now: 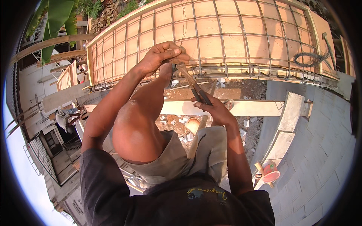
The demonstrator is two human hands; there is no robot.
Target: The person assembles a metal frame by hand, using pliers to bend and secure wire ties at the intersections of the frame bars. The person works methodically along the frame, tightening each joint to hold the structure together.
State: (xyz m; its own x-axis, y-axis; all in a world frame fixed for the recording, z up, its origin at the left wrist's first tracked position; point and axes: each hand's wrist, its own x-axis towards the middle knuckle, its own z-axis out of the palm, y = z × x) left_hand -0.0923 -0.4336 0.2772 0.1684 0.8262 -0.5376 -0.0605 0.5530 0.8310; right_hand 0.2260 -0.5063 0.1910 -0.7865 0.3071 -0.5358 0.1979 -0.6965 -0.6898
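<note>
My left hand [164,56] is closed in a pinch on a thin tie wire [183,26], which runs up from the fingers over the rebar grid [222,35]. In my right hand [217,110] is a pair of pincers [192,83], gripped by its dark handles. The pincers' jaws point up and left, close below the left fingers at the grid's near edge. The fingers partly hide the jaws, so I cannot tell whether they bite the wire. The grid of crossed bars lies over an orange-tan wooden formwork panel.
A coil of dark wire [307,59] lies at the grid's right end, near a bent metal bar [329,51]. My bent knee [137,122] is under the left forearm. Rubble lies below a plank [256,107]. A red bucket [271,175] sits lower right; a co-worker [67,119] is far left.
</note>
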